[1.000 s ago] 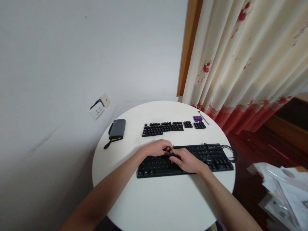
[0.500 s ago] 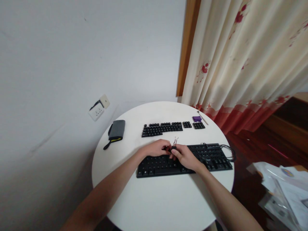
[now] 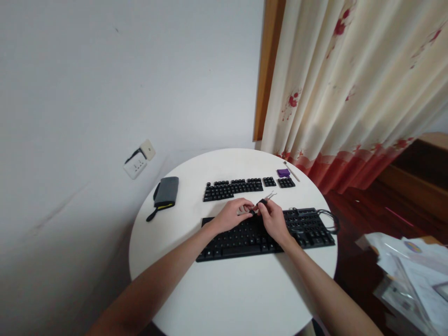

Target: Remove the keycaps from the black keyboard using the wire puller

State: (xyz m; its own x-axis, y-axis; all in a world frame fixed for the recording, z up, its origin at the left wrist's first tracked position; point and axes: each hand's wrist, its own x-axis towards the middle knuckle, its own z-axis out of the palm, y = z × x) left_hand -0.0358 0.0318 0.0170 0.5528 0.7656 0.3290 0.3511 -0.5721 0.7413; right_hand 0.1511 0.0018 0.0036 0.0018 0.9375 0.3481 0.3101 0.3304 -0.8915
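The right hand (image 3: 275,221) has its fingers closed on the black handle of a tool (image 3: 262,202), whose thin wire ends point forward and to the right. The left hand (image 3: 232,215) is just beside, with curved fingers; a small dark piece (image 3: 252,212) is at their tips, but I cannot tell if they pinch it. Both hands are above the keyboard (image 3: 238,240) on the table (image 3: 227,289); behind it lie loose keys (image 3: 233,187) in rows

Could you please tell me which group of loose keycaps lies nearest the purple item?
The rightmost group, just in front of the purple item; the other groups lie farther left.
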